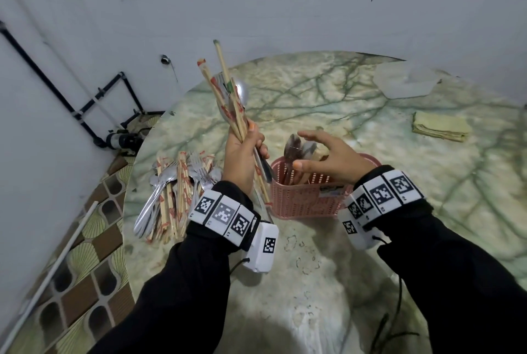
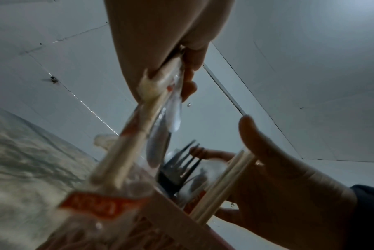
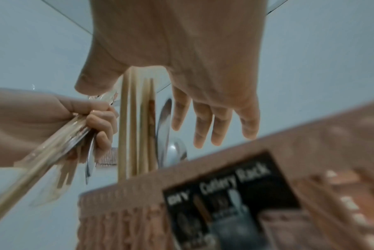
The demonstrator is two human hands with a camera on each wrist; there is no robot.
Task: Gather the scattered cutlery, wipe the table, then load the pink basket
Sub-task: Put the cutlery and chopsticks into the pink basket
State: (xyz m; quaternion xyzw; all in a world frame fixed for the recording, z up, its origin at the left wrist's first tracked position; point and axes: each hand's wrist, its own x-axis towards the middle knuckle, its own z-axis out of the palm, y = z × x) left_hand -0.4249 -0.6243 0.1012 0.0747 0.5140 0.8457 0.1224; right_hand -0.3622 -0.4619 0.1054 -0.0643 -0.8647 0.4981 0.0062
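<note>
- Left hand [image 1: 242, 154] raised above the table, fingers curled around a mixed bundle [image 1: 231, 102]: wrapped wooden chopsticks plus a steel spoon, tips pointing up and tilted toward the wall.
- Bundle's lower ends stick out under the fist, just beside the left rim of the pink perforated plastic basket [image 1: 308, 196].
- Right hand [image 1: 328, 159] spread wide, fingers straight, holding nothing, hovering over the basket's opening.
- Basket stands upright on the round green-veined marble table [image 1: 313, 268], near centre, dark label on its front wall reading "Cutlery Rack" in the right wrist view.
- Already standing in the basket: steel spoons [image 1: 296, 148], a fork and bare wooden chopsticks, handles down.
- Pile of loose cutlery [image 1: 176, 194] lies on the table left of the basket: steel spoons, forks, red-printed wrapped chopsticks, near the table's left edge.
- Folded yellow-green cloth [image 1: 440, 126] lies on the table's far right, well apart from the basket.
- Pale translucent flat piece [image 1: 405, 79] at the far edge by the wall; cannot tell what it is.
- Black pipes [image 1: 85, 108] run along the white wall on the left, above patterned floor tiles [image 1: 85, 268].
</note>
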